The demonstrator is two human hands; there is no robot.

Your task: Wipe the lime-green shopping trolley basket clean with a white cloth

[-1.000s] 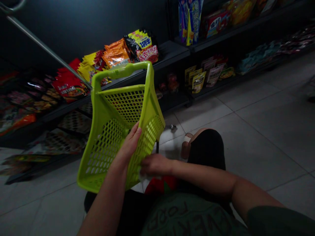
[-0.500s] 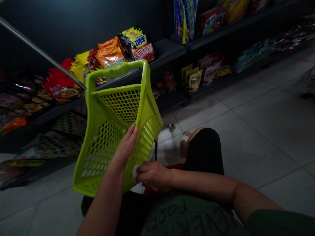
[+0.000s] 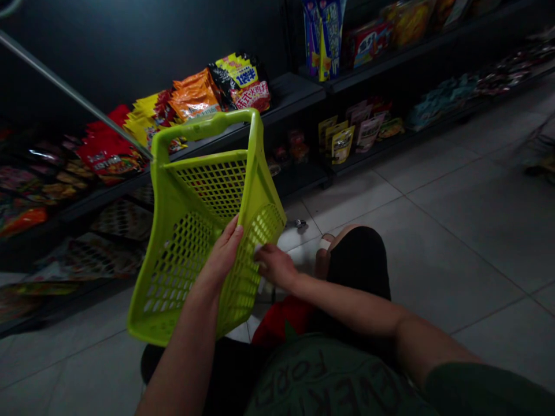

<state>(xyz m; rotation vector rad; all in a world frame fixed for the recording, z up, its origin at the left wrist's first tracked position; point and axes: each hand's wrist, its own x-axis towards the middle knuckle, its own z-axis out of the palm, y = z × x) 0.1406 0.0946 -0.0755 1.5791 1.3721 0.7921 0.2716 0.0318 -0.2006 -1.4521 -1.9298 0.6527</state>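
Higher up the basket than a moment ago, the person's right hand (image 3: 277, 267) has left the lower corner. Its bent fingers (image 3: 271, 255) pinch a small white wad (image 3: 259, 249) of cloth or tissue against the mesh side wall of a lime-green plastic shopping basket (image 3: 196, 245). The left hand (image 3: 221, 257) is closed on the opposite part of that wall, gripping firmly with its fingers pointing far. The basket is held up in the air over the person's lap, tilted, with its curved handle (image 3: 203, 128) toward the far shelves.

Nearest of all is a dark green T-shirt (image 3: 329, 378) with dark lettering, and a red bundle (image 3: 281, 323) sits just beyond it. To the right rises a knee in black shorts (image 3: 358, 268), with a white strip (image 3: 323, 244) beside it. Pale grey floor tiles (image 3: 433, 248) spread out around the person, and a small metal fitting (image 3: 300, 223) lies on them past the basket.

Farther off, dark metal shelves (image 3: 277, 101) run from left to right, loaded with orange, red and yellow snack bags (image 3: 195, 95). Tall blue-and-yellow boxes (image 3: 323, 40) stand higher up. A thin metal rod (image 3: 73, 92) slants across the far left.
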